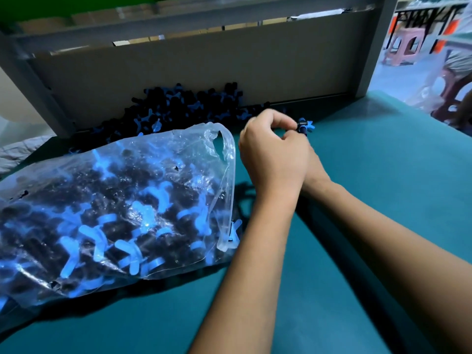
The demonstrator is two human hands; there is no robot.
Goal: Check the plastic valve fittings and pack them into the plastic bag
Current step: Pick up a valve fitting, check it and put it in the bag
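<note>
We are pinching a valve fitting [305, 126], black with a blue handle, at our left hand's [273, 152] curled fingertips, just right of the bag's mouth. Our right hand [315, 167] is lying mostly hidden behind the left; we cannot tell its grip. The teal table [383, 200] is carrying everything, with a cardboard panel [204, 75] standing along its far edge and stools showing far right. The clear plastic bag [115, 208] is lying left, filled with fittings, while a loose pile [178, 108] is sitting against the panel.
</note>
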